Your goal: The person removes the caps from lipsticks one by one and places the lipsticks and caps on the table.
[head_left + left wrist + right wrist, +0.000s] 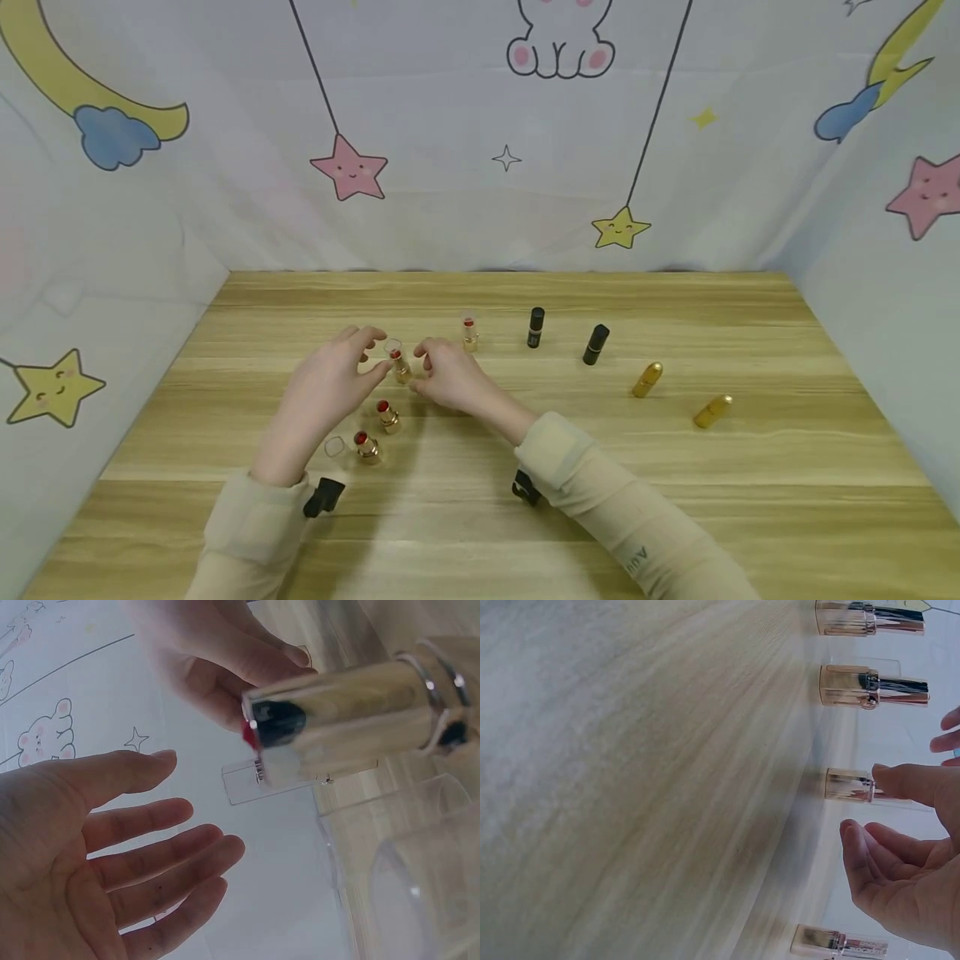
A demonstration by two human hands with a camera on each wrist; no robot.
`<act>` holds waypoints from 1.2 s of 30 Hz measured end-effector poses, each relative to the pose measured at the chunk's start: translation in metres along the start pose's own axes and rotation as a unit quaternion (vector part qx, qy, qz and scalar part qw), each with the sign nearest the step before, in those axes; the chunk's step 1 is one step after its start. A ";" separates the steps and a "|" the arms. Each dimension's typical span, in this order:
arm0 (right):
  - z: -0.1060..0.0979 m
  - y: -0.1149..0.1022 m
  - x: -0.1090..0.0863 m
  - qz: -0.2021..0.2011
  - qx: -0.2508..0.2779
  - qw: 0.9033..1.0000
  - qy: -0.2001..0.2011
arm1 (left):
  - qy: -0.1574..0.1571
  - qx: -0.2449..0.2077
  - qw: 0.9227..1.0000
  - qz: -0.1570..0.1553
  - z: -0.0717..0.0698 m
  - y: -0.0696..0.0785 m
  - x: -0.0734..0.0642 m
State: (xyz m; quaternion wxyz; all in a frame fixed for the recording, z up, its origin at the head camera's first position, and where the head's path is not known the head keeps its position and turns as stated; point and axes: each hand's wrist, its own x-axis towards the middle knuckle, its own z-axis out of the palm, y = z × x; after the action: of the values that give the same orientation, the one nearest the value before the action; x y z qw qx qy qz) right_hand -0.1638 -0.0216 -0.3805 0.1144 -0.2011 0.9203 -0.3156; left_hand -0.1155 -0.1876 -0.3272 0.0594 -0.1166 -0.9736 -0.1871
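A lipstick with a red tip and a clear cap [401, 370] stands on the table between both hands. My left hand [330, 379] is to its left, fingers spread and apart from one another, nothing in its palm [52, 877]. On the other side my right hand [450, 373] has its thumb and bent fingers apart, close to the lipstick's gold base [847, 785]; whether they touch it I cannot tell. Two uncapped red lipsticks stand nearer: one [388, 417] and another [367, 448], the latter beside a loose clear cap [335, 447].
Behind the right hand stands another clear-capped lipstick [470, 332]. Further right come two black tubes, one [536, 327] and a second [596, 345], then two gold tubes, one [647, 380] and another [712, 412]. Printed cloth [450, 225] hangs behind the wooden table [600, 533].
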 end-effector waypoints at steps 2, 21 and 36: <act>0.002 0.001 0.003 -0.003 0.002 1.000 -0.003 | -0.004 0.002 1.000 0.003 0.001 0.000 0.003; 0.021 0.010 0.024 -0.037 0.018 0.999 0.014 | -0.031 -0.001 0.999 0.039 0.016 -0.005 0.029; 0.026 0.010 0.026 -0.025 0.001 0.999 0.026 | -0.007 0.016 0.998 0.061 0.026 -0.008 0.031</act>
State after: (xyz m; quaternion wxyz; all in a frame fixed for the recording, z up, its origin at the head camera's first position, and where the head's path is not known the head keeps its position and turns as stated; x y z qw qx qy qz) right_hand -0.1815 -0.0397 -0.4090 0.0829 -0.2155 0.9172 -0.3246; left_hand -0.1494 -0.1785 -0.3496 0.0660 -0.1764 -0.9678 -0.1671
